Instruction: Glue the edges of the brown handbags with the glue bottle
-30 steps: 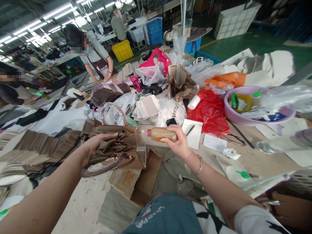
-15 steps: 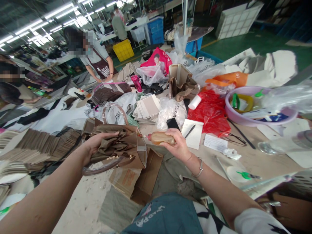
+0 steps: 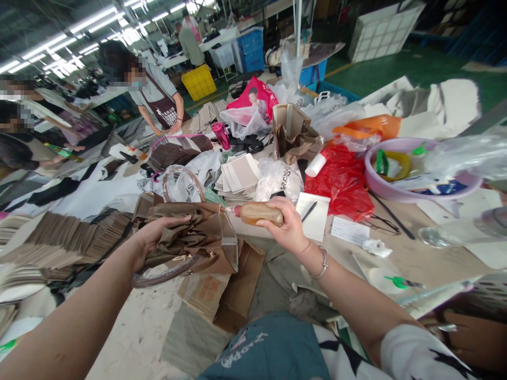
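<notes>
A brown handbag [image 3: 222, 229] lies tilted on the table in front of me, its olive-brown lining [image 3: 176, 224] bunched out of the opening. My left hand [image 3: 156, 232] is closed on the lining, with some fingers hidden in the folds. One plastic-wrapped handle [image 3: 174, 274] hangs at the near side, the other stands up behind. My right hand [image 3: 288, 224] grips an amber glue bottle [image 3: 259, 214] lying sideways. Its reddish nozzle points left and is at the bag's upper edge; whether it touches is unclear.
Under the bag is a cardboard piece [image 3: 237, 290]. Stacked brown panels [image 3: 67, 237] are at left. A notepad with a pen [image 3: 311, 214], a red plastic bag [image 3: 336, 182] and a lilac basin [image 3: 423, 198] are at right. A co-worker [image 3: 158, 89] stands across the table.
My right hand has moved slightly left and up with the glue bottle, bringing its nozzle closer to the bag's edge. My left hand keeps its hold on the lining.
</notes>
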{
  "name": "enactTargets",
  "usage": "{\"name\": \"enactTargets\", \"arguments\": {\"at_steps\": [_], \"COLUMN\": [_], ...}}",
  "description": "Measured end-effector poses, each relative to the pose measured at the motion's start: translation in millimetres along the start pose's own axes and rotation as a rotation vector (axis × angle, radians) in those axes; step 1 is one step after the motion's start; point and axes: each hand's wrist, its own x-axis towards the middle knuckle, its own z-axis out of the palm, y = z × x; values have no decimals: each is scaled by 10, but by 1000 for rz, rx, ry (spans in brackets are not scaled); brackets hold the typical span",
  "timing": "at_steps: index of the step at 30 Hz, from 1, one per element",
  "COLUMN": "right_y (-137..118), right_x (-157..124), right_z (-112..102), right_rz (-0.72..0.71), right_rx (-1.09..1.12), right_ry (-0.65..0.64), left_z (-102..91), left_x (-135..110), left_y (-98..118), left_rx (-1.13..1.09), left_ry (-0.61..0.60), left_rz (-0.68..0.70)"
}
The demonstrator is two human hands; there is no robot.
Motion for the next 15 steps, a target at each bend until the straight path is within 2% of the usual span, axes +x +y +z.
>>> {"name": "enactTargets", "arguments": {"at_steps": [5, 11, 15], "right_y": [-1, 27, 39], "right_x": [-22, -211, -311], "right_z": [28, -35, -67], "right_rz": [73, 209, 235], "right_rx": [27, 102, 117], "right_ry": [37, 20, -5], "left_z": [-4, 57, 45], "left_x": [-5, -46, -15], "left_y": [1, 18, 22], "left_rx": [-7, 0, -7], "left_ry": [14, 24, 5], "left_rz": [-3, 1, 2]}}
